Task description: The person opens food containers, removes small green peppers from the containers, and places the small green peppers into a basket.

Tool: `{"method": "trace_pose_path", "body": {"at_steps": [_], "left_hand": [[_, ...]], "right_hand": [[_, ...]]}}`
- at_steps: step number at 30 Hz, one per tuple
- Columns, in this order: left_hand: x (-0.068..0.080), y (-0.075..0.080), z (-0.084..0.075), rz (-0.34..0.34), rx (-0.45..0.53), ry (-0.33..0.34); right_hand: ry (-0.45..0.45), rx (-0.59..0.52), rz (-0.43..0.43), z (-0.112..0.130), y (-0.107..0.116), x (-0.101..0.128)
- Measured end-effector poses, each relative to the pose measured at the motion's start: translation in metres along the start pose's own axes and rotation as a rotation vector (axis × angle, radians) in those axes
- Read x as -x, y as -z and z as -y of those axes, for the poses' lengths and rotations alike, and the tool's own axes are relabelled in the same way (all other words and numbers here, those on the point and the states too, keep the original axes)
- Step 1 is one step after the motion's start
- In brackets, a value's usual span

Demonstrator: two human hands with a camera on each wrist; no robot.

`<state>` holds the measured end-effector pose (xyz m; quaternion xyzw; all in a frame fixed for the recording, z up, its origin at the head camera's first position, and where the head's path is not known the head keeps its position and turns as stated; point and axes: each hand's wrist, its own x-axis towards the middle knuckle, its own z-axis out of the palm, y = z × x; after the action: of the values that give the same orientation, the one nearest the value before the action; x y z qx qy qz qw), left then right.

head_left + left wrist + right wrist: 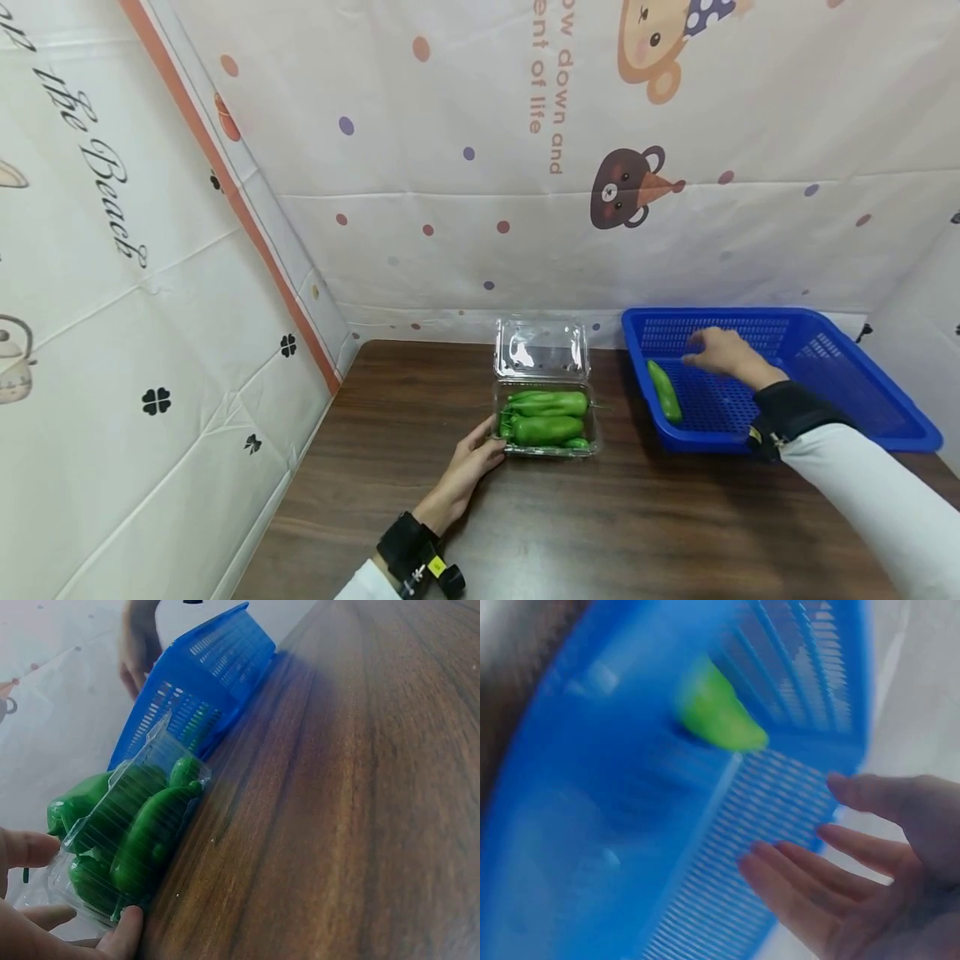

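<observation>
A clear plastic clamshell box (pixel 596 433) stands on the table with its lid (pixel 542 350) raised at the back. Several green peppers (pixel 546 430) lie inside it. My left hand (pixel 467 468) holds the box at its left front corner; in the left wrist view fingertips (pixel 129 930) press low on its wall. To the right, my right hand (pixel 726 354) hovers over the blue plastic basket (pixel 896 400), fingers spread and slightly bent, nothing in them. One green pepper (pixel 664 392) lies against the basket's left side, apart from that hand.
The brown wooden table (pixel 360 483) carries both box and basket. A printed white cloth (pixel 420 267) rises behind them, close to the basket's back rim. Another white cloth panel (pixel 202 358) stands along the left table edge.
</observation>
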<state>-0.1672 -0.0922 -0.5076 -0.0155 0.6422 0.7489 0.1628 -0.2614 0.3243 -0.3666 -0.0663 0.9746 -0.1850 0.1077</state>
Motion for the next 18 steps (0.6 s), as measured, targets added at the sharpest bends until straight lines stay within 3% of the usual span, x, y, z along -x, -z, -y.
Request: {"method": "trace_pose_path", "body": {"at_steps": [3, 6, 13, 16, 18], "left_hand": [[0.001, 0.0, 0.0, 0.001, 0.001, -0.003], [0.002, 0.0, 0.0, 0.006, -0.002, 0.002], [0.003, 0.0, -0.001, -0.005, -0.002, 0.005], [0.003, -0.001, 0.0, -0.003, -0.003, 0.0], [0.003, -0.002, -0.001, -0.003, -0.001, -0.004]], "right_hand": [[0.033, 0.085, -0.163, 0.012, 0.017, 0.003], [0.081, 0.087, -0.304, 0.03, 0.031, 0.006], [0.325, 0.132, -0.686, 0.08, 0.038, 0.014], [0.432, 0.139, -0.753, 0.1, 0.036, 0.016], [0.477, 0.137, -0.748, 0.112, 0.035, 0.017]]}}
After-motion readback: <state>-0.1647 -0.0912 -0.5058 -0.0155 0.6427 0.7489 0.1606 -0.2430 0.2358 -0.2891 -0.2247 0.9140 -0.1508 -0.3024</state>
